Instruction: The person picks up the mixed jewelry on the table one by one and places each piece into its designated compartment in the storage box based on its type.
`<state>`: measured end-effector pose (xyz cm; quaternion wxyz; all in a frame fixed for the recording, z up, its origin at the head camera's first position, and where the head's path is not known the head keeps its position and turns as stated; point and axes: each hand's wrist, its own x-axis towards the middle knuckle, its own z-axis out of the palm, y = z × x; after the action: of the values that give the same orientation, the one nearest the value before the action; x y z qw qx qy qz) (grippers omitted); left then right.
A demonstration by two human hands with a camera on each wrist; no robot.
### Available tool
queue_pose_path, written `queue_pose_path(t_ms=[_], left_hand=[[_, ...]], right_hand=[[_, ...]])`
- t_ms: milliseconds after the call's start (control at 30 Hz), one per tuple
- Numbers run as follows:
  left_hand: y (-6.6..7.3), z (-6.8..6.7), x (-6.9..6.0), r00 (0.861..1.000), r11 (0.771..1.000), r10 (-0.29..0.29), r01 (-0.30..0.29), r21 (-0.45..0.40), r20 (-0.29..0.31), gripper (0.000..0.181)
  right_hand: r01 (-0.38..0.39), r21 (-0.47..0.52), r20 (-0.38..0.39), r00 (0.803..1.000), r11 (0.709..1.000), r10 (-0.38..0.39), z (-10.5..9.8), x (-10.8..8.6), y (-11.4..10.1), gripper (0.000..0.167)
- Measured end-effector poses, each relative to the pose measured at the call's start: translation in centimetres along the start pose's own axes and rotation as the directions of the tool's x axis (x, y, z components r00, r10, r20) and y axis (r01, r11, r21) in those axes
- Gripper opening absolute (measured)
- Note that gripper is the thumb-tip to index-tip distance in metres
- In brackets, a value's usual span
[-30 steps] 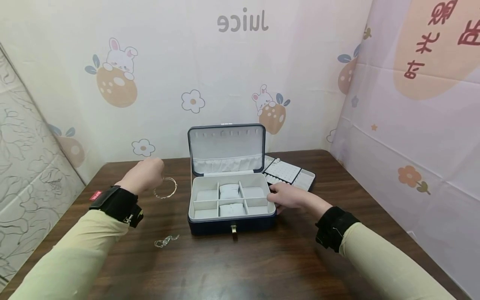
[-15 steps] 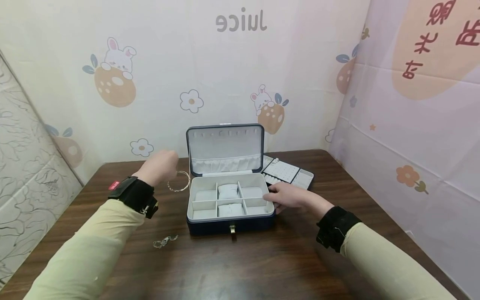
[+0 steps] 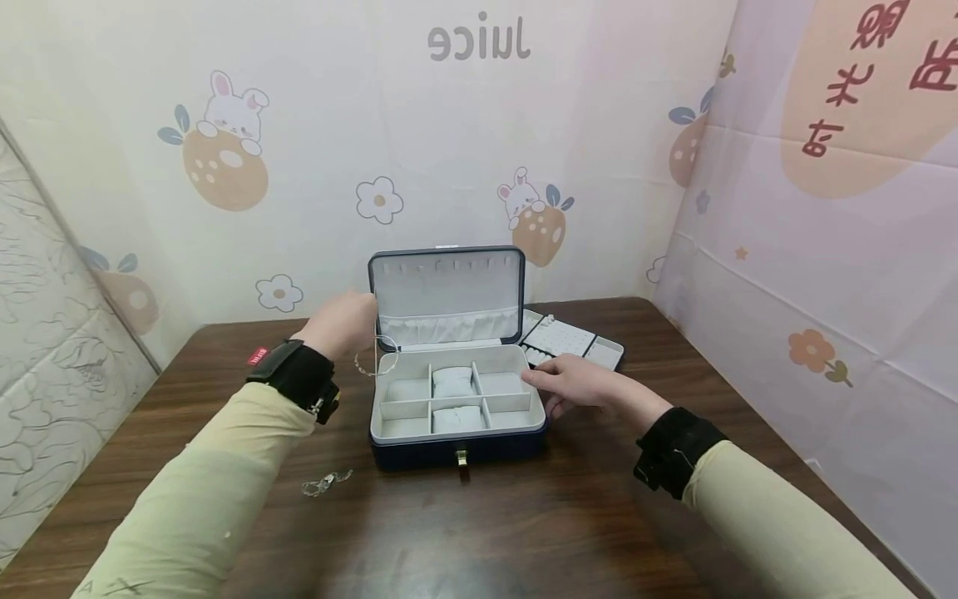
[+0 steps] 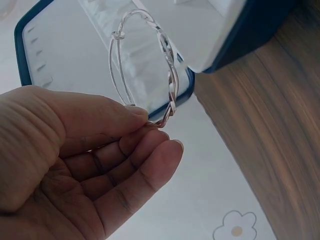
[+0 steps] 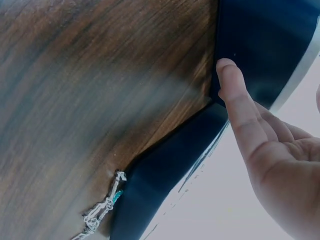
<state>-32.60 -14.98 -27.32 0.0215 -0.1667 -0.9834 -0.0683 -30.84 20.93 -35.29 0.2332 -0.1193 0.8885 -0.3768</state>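
Observation:
A thin twisted silver bangle (image 3: 377, 356) (image 4: 170, 65) hangs from the left hand (image 3: 343, 324) (image 4: 90, 150), pinched between thumb and fingertips at the left rear of the open box. The navy jewelry box (image 3: 419, 454) (image 5: 265, 45) has its lid (image 3: 449, 291) raised and a pale interior of several compartments, two of them with white cushions (image 3: 452, 382). At the box's right side rests the right hand (image 3: 580, 383) (image 5: 270, 135), its thumb at the rim and its fingers, fairly straight, against the navy outer wall.
Behind the right hand lies a pale divided tray (image 3: 563, 337) with a navy edge. A silver chain (image 3: 326, 482) is on the brown wooden table (image 3: 479, 532), left of the box's front. In the right wrist view another silver chain piece (image 5: 102, 210) touches a navy edge. Printed cloth hangs behind.
Carrying the bangle, the left hand has moved right, from the table's left side to the box's left rear. The right hand stays at the box's right side, its thumb slightly shifted.

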Motion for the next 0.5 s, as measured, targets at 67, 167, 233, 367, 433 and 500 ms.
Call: queue_pose_path(t_ms=[67, 167, 233, 367, 433, 500], left_hand=[[0.4, 0.1, 0.2, 1.000, 1.000, -0.009, 0.009, -0.006, 0.006, 0.018], [0.9, 0.1, 0.5, 0.999, 0.999, -0.030, 0.031, -0.023, 0.026, 0.014], [1.2, 0.2, 0.6, 0.999, 0.999, -0.037, 0.039, -0.031, 0.035, 0.013], [1.5, 0.3, 0.9, 1.000, 0.999, -0.019, 0.020, -0.025, 0.024, 0.016], [1.6, 0.5, 1.0, 1.000, 1.000, -0.010, 0.010, -0.024, 0.021, 0.017], [1.8, 0.7, 1.1, 1.000, 1.000, -0.006, 0.007, -0.020, 0.021, 0.018]], right_hand=[[0.003, 0.003, -0.012, 1.000, 1.000, -0.003, -0.2, -0.1, -0.1, 0.060], [0.009, 0.008, -0.034, 0.999, 1.000, -0.009, -0.4, -0.2, -0.1, 0.059], [0.021, 0.001, -0.053, 0.998, 1.000, -0.021, -0.6, -0.3, -0.1, 0.059], [0.030, -0.049, -0.115, 0.993, 0.998, -0.035, -1.0, -0.4, 0.1, 0.052], [0.033, -0.108, -0.149, 0.988, 0.994, -0.049, -1.1, -0.4, 0.2, 0.046], [0.030, -0.185, -0.182, 0.981, 0.982, -0.064, -1.3, -0.6, 0.3, 0.039]])
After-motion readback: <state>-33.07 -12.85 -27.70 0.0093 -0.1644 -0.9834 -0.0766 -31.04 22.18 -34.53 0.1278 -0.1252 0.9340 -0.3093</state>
